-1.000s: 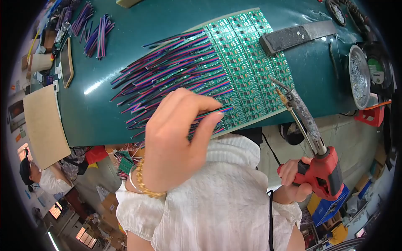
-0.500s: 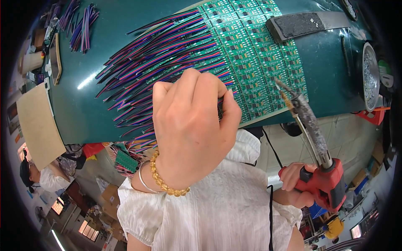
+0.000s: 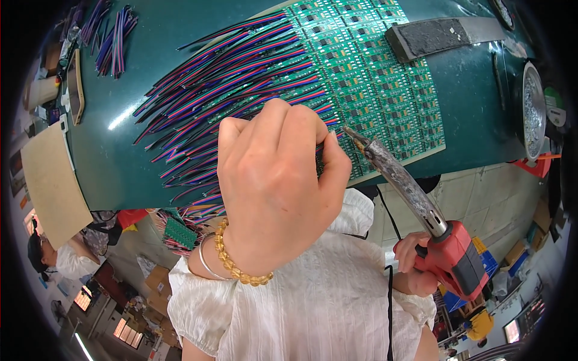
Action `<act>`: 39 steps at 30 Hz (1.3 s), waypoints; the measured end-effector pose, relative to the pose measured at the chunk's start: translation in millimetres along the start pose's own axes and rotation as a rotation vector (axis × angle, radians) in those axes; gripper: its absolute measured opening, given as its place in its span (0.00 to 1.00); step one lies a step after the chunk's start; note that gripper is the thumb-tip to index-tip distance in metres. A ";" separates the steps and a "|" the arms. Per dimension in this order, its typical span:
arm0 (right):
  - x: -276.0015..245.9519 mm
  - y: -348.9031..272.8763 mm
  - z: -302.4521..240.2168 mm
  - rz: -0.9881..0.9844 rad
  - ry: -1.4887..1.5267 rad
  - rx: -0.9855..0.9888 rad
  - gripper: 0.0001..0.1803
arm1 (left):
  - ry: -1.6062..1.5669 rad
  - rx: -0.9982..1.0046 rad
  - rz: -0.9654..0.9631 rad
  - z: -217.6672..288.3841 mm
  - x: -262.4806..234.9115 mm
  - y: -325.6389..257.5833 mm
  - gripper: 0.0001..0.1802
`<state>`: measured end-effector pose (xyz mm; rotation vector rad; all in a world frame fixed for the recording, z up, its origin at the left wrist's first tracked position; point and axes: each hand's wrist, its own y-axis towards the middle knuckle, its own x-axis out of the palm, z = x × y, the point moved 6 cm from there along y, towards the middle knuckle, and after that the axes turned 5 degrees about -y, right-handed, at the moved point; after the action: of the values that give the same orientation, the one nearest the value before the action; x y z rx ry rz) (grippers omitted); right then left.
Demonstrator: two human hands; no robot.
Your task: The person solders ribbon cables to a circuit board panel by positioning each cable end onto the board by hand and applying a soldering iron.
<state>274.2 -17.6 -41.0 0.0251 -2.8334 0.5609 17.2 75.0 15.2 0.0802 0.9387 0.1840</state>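
My left hand [image 3: 280, 174] is closed in a pinch over the front part of the green circuit board panel [image 3: 391, 87], its fingertips at the ends of thin multicoloured wires [image 3: 226, 90]. The exact wire in the pinch is mostly hidden by the hand. Rows of these wires run left from the panel's components. My right hand [image 3: 417, 280] grips the red handle of a soldering gun [image 3: 404, 186]. Its dark barrel slants up to the left, with the tip just right of my left thumb and index finger, over the panel. Whether the tip touches the panel cannot be made out.
A dark, long block [image 3: 448, 36] lies across the panel's far right corner. Beyond it stands a round metal dish [image 3: 533, 111] of shiny bits. Spare wire bundles [image 3: 116, 42] lie far left, near a tan board [image 3: 51, 183]. Another person [image 3: 66, 256] is at lower left.
My right hand has swung the soldering gun to the left, so its tip has come from farther right over the panel to beside my left fingertips. My left hand has hardly moved.
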 end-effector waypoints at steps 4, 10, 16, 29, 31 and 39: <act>-5.7 -2.4 3.8 -0.084 -0.243 0.098 0.38 | 0.014 -0.019 0.013 -1.7 -0.5 -4.0 0.09; -9.3 -3.7 -1.7 -0.245 -0.320 0.030 0.34 | 0.011 0.011 0.015 -1.5 0.6 -2.4 0.09; -35.5 -16.5 5.1 -0.164 -0.410 0.478 0.36 | 0.005 0.021 0.015 -2.8 -2.2 -2.9 0.10; -7.8 -7.1 -6.8 -0.081 -0.400 -0.086 0.36 | -0.007 0.012 0.002 -1.7 -2.4 -2.6 0.10; -10.5 -10.2 -16.9 -0.063 -0.426 -0.233 0.35 | -0.014 0.014 -0.008 -2.0 -2.6 -2.4 0.10; -13.0 -9.7 -4.4 -0.200 -0.265 0.006 0.36 | -0.021 0.007 -0.002 -2.7 -2.0 -2.4 0.10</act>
<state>288.5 -25.4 -36.7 0.4080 -3.0336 0.5581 14.1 72.1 14.9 0.0870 0.9188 0.1778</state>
